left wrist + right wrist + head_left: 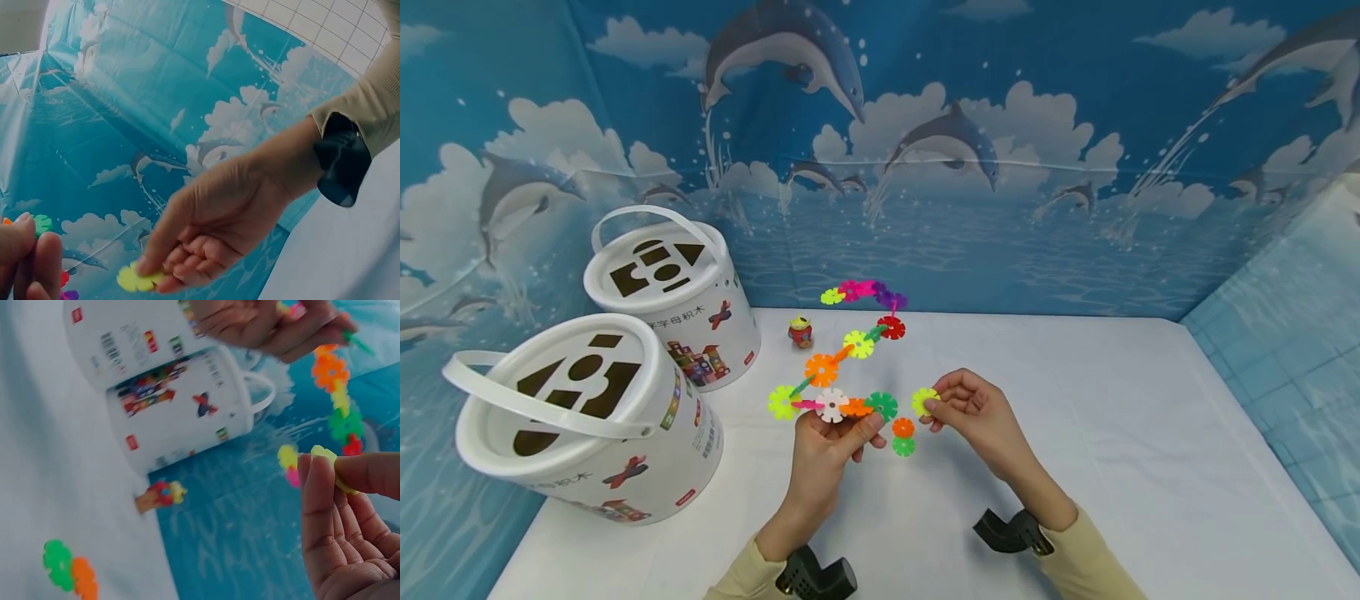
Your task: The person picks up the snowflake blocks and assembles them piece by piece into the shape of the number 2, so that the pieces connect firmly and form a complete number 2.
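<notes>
My left hand (826,462) holds a chain of linked plastic snowflake discs (822,370) near its green end disc (882,406). The chain bends back and away through white, yellow, orange and red discs to purple, pink and yellow ones at the far end. A single yellow snowflake disc (925,402) is pinched between thumb and fingers of my right hand (981,421), a small gap to the right of the green disc. In the right wrist view that yellow disc (324,452) is seen nearly edge-on. The left wrist view cuts off most of the left hand (31,262).
An orange disc (903,427) and a green disc (904,447) lie on the white table (1150,450) between the hands. Two white lidded buckets (688,450) with handles stand at the left. A small red and yellow figurine (801,332) stands behind the chain, before a dolphin-print backdrop (1037,242).
</notes>
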Demonstrator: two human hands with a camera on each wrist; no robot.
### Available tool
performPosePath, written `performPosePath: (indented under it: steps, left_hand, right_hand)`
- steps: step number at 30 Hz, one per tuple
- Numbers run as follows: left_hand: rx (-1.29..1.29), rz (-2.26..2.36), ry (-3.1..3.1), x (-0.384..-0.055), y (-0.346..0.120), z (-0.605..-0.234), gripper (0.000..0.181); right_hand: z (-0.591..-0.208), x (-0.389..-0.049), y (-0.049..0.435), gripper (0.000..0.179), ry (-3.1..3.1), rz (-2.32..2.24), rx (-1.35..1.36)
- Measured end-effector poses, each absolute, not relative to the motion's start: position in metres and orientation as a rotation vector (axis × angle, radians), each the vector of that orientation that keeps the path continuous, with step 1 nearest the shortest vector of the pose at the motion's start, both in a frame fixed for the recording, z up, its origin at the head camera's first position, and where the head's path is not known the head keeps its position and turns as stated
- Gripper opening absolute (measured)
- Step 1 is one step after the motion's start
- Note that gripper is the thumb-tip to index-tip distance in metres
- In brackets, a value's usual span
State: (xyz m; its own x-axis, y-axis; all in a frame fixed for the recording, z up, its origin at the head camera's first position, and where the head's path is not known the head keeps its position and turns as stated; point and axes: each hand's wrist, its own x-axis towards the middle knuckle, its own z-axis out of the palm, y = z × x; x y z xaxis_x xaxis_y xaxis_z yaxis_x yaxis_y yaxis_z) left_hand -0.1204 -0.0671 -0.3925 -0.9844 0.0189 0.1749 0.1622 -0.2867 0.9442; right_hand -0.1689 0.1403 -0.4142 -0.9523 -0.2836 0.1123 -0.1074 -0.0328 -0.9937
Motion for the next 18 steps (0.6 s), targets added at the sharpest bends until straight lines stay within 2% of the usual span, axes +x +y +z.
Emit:
performPosePath:
  steps: [10, 18]
  left_hand:
    - [-0.25, -2.474, -1.842, -0.118, -0.066, -0.392, 0.023]
    - [-0.263, -2.493, -1.861, -0.116, -0.066, -0.39, 0.024]
  right_hand:
    - [-0.395, -0.143, 0.141, 0.023, 1.989, -2.212, -0.541]
    - [-0.392, -0.132, 0.138, 0.018, 2.014, -2.341, -0.865]
